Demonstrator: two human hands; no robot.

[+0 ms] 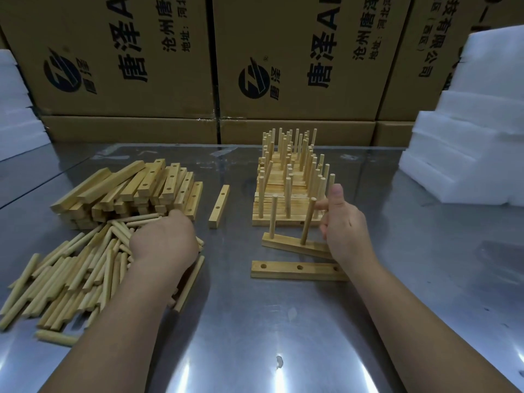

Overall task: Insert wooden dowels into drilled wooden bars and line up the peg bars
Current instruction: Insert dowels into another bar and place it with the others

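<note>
My left hand (166, 239) rests palm down on a heap of loose wooden dowels (73, 276) at the left, fingers curled into the heap; what they hold is hidden. My right hand (344, 225) grips the right end of a tilted peg bar (295, 244) that carries two upright dowels; a third dowel seems to be inside the fist. In front of it an empty drilled bar (297, 270) with three holes lies flat. Behind, finished peg bars (289, 180) stand lined up in a row. A pile of drilled bars (130, 188) lies at the back left.
A single drilled bar (219, 206) lies between the bar pile and the peg row. The metal table (255, 336) reflects the lights. Cardboard boxes (170, 66) wall the back. White foam blocks (476, 137) are stacked at the right, with more foam (14, 109) at the left.
</note>
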